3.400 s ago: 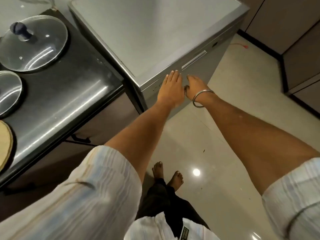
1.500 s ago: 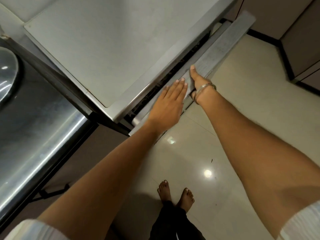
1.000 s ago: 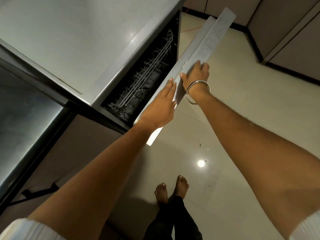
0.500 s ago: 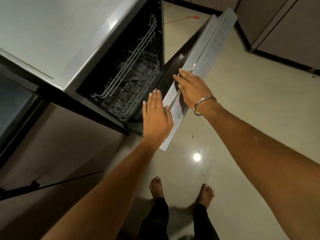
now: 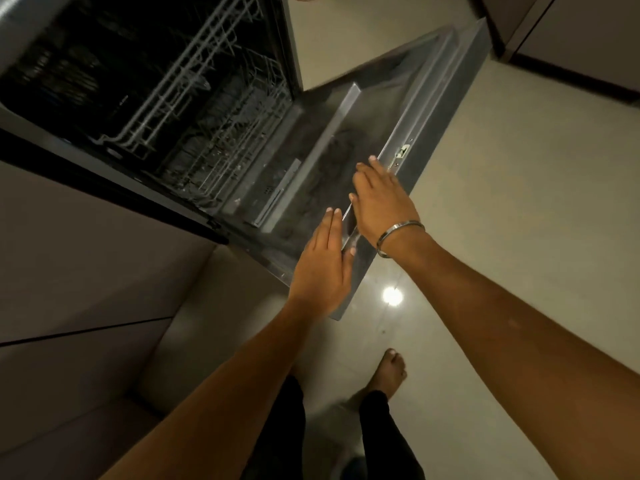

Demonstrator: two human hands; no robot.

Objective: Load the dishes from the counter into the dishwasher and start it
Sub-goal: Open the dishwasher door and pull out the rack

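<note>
Dishwasher door [image 5: 374, 109] down | left hand [image 5: 322, 268], right hand [image 5: 381, 202] flat on its edge

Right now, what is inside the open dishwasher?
Inside the dishwasher, two grey wire racks show: an upper rack and a lower rack. No dishes are discernible in them, though the cavity is dark and its back and upper left cannot be made out.

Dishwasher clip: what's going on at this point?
A person stands barefoot at the open dishwasher. Its door is swung down nearly flat, and both hands are at the door's free edge: the left hand lies flat with straight fingers, and the right hand, with a metal bangle on the wrist, rests on the rim. The wire racks look empty, though the interior is dark. No dishes are in sight yet.
</note>
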